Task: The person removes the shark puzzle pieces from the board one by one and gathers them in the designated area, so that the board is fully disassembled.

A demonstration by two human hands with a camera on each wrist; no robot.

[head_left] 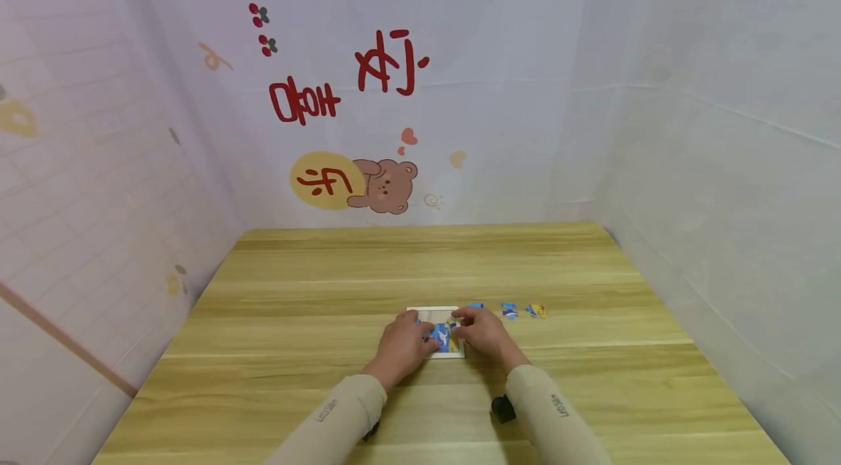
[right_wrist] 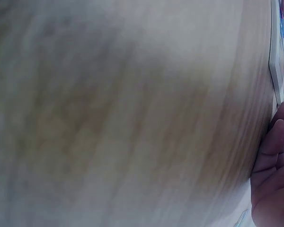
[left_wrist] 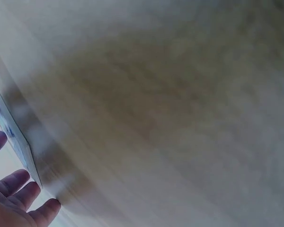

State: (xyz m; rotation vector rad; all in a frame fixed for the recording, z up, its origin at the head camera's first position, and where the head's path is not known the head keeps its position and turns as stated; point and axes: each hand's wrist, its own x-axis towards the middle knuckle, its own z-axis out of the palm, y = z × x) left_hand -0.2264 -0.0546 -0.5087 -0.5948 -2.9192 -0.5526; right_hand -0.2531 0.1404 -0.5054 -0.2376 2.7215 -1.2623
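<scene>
Left hand [head_left: 402, 344] and right hand [head_left: 485, 332] are apart, puzzle tray [head_left: 448, 355] between them.
Left fingers spread over its left side; right fingers bend at its right edge, pinching or not, I cannot tell. White rim, blue picture; seems longest pointing away. Loose pieces [head_left: 509, 310] lie past the right hand.

Left arm [head_left: 338, 410] and right arm [head_left: 555, 417] angle inward from near side; left hand [head_left: 402, 343], fingers spread; right hand [head_left: 485, 333], fingers bent; hands close together.
</scene>
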